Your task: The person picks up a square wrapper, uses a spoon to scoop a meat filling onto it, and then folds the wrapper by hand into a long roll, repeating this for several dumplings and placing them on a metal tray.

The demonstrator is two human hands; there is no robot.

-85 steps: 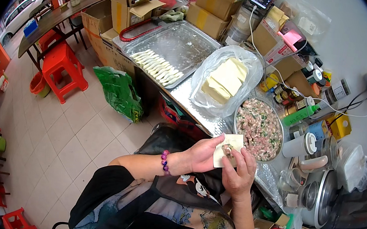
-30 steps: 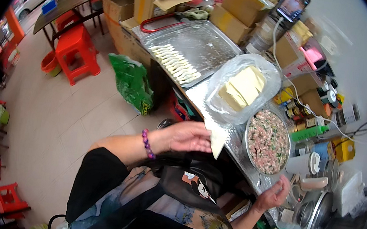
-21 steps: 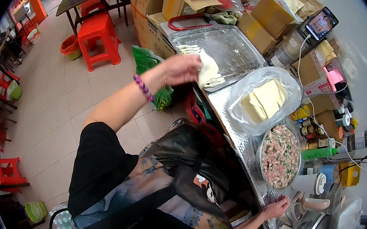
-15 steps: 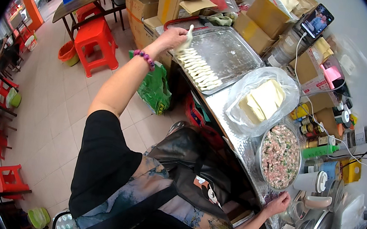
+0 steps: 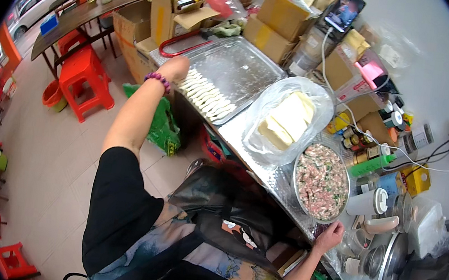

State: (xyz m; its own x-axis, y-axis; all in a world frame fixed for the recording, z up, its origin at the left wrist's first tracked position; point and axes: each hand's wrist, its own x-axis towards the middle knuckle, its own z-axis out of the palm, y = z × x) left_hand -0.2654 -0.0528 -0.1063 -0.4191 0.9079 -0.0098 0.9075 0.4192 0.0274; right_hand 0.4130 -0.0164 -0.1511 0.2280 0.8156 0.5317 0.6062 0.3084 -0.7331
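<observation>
My left hand (image 5: 176, 69), a purple bead bracelet on its wrist, is over the left corner of a metal tray (image 5: 241, 57). Its fingers are hidden and blurred, so its grip does not show. Narrow pale wontons (image 5: 207, 95) lie in a tight row along the tray's near side, beside that hand. By the near rim of a round metal bowl of minced meat with green bits (image 5: 321, 181), my right hand (image 5: 329, 237) is closed, fingers curled; what they hold cannot be made out. Between tray and bowl, a stack of square yellowish wrappers (image 5: 288, 120) sits in a clear plastic bag.
Cardboard boxes (image 5: 276, 25) and a propped phone (image 5: 344, 11) stand behind the tray. Jars, a green bottle (image 5: 371, 166) and a white cup (image 5: 368, 202) crowd the wall side. A green bag (image 5: 165, 126) and red stools (image 5: 82, 79) are on the left.
My left hand, which held up a pale wonton above the tray's corner, has lowered to the tray; that wonton no longer shows separately. The view has shifted, while my right hand stays by the bowl.
</observation>
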